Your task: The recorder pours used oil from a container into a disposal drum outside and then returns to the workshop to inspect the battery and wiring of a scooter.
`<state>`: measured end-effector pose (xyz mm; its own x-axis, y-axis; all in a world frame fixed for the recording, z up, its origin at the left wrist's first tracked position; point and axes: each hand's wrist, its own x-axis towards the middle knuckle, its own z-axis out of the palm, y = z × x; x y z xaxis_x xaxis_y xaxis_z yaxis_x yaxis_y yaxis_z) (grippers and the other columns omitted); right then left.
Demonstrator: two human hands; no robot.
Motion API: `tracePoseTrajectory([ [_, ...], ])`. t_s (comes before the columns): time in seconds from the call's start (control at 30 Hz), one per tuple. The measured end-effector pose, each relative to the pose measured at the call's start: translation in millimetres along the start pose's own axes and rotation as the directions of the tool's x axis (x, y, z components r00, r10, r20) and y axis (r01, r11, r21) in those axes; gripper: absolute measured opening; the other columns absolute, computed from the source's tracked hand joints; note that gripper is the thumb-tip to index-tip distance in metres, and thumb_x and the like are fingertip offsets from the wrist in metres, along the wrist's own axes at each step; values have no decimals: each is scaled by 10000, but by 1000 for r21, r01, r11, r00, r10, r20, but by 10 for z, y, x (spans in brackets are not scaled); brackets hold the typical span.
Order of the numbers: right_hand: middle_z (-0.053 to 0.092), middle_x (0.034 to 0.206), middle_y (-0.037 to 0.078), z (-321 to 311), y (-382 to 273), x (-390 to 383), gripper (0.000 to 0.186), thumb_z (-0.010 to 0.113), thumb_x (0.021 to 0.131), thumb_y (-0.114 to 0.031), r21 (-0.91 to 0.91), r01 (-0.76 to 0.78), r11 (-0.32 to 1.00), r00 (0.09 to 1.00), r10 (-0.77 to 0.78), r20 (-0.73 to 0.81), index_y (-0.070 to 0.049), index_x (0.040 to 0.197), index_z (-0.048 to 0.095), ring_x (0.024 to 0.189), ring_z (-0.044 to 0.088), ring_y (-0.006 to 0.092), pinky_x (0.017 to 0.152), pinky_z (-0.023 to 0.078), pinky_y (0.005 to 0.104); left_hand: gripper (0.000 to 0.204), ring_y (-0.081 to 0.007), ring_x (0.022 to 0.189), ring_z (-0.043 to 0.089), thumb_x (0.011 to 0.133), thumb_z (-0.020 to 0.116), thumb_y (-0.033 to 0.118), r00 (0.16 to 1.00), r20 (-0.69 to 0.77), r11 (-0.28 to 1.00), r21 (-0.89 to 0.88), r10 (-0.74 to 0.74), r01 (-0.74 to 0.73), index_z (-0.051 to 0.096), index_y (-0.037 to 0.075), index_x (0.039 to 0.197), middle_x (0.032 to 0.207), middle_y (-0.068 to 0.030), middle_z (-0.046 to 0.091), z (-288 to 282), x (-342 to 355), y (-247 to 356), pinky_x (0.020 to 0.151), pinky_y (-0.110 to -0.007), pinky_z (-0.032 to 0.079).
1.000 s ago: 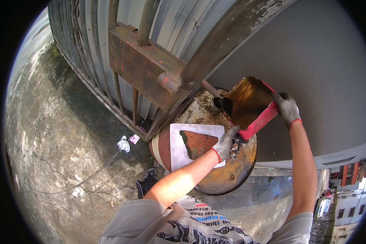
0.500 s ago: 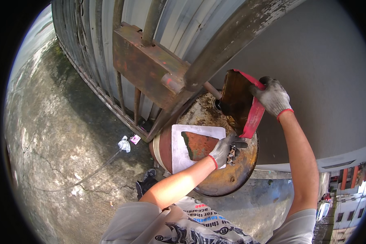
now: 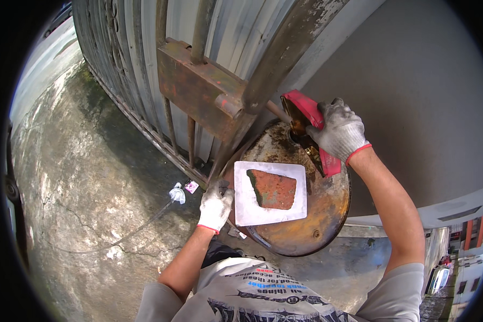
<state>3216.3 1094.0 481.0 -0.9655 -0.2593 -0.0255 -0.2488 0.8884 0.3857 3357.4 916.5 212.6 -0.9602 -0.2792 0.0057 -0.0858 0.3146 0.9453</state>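
My gloved right hand is closed on a pink-edged metal container with a gold inside, tilted steeply over the opening of a rusty drum. My gloved left hand is at the drum's left side, fingers curled; what they hold is unclear. Between my hands, a white square pad lies on the drum top with a flat red-brown piece, green along one edge, on it. A pipe reaches down toward the opening, partly hidden by the container.
A barred metal gate with a rusty box stands behind the drum before corrugated sheeting. A grey wall rises to the right. On the concrete ground lie a cable and white scraps. Buildings and vehicles appear at far right.
My right hand has tipped the container further and moved it left. My left hand has let go of the container and moved left and down to the drum's side, uncovering the pad.
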Motion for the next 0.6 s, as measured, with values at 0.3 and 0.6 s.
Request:
tracePoseTrajectory([
  [0.3,480,1156,228,50,36,-146,587,564,813,-444,-43,26,999,999,-25,20,-27,1217,480,1094,523,348,906,455,393,431,-332,953,613,781,656,315,932,214,956,102,-292,276,589,-23,1040,979,-210,642,111,-25,-90,837,-381,468],
  [0.6,508,1127,228,157,190,-231,567,615,765,-417,62,12,998,997,-8,-74,-47,1186,529,1060,540,356,899,450,407,436,-350,888,619,708,719,320,960,187,955,253,-206,156,602,-22,951,907,-216,643,200,77,-147,786,-388,477],
])
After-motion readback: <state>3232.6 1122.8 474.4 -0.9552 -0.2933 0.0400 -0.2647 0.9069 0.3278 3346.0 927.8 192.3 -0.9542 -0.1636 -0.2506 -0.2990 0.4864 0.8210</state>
